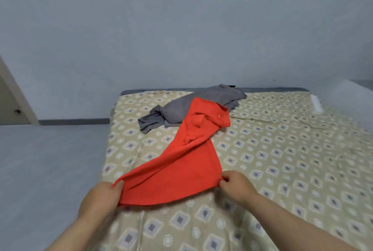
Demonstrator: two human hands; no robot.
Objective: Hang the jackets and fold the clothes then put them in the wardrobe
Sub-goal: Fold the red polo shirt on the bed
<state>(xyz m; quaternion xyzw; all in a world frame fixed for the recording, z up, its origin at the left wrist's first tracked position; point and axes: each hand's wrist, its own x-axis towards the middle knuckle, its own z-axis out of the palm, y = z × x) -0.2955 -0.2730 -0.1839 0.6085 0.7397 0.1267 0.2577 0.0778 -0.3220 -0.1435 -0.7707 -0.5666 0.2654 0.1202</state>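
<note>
A red shirt point(187, 162) lies stretched along the bed point(282, 160), its hem nearest me and its crumpled collar end farther away. My left hand point(103, 198) grips the hem's left corner. My right hand point(236, 184) pinches the hem's right corner. Between the two hands the hem is pulled taut just above the sheet. A grey garment point(187, 107) lies bunched at the far side of the bed, and the red shirt's upper part overlaps it.
The bed wears a beige sheet with a diamond pattern and stands against a pale wall point(181, 28). Grey floor point(50, 166) runs along its left side. A door point(14, 107) shows at the far left. A white ledge point(343, 93) sits at the right.
</note>
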